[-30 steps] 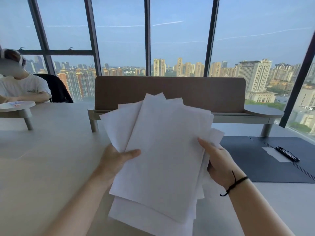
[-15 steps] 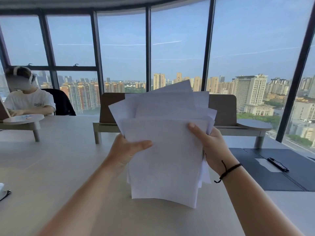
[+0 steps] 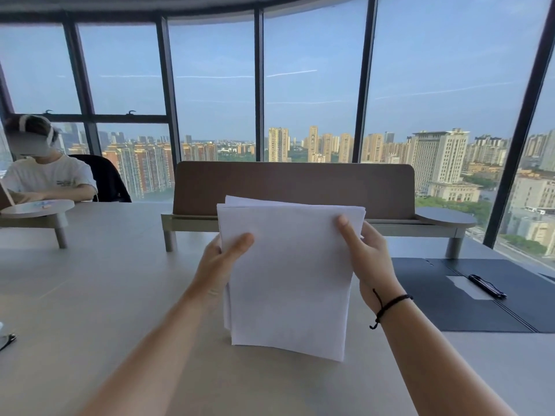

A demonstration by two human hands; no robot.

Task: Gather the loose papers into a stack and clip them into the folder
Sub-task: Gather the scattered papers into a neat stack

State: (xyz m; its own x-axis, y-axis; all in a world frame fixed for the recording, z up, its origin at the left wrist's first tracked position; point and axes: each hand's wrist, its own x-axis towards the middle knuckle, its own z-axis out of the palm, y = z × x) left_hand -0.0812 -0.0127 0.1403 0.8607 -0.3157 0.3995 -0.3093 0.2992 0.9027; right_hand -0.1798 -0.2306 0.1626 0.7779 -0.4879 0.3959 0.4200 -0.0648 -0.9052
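A stack of white papers (image 3: 288,274) stands upright in front of me, its lower edge on or just above the table; the sheets are nearly flush, with one corner poking out at the top left. My left hand (image 3: 220,259) grips the stack's left edge, thumb on the front. My right hand (image 3: 368,256) grips the right edge, thumb across the front, a black cord on its wrist. The dark folder (image 3: 450,298) lies open flat on the table to my right, with a black clip (image 3: 486,285) near its spine.
The grey table (image 3: 99,295) stretches around me. A brown divider panel on a low shelf (image 3: 294,187) stands behind the papers. A person in a white shirt (image 3: 45,178) sits at the far left. A small dark object (image 3: 7,340) lies at the left edge.
The fanned, uneven sheets have been squared into a nearly flush upright stack and lowered toward the table. Both hands have kept their hold on its side edges.
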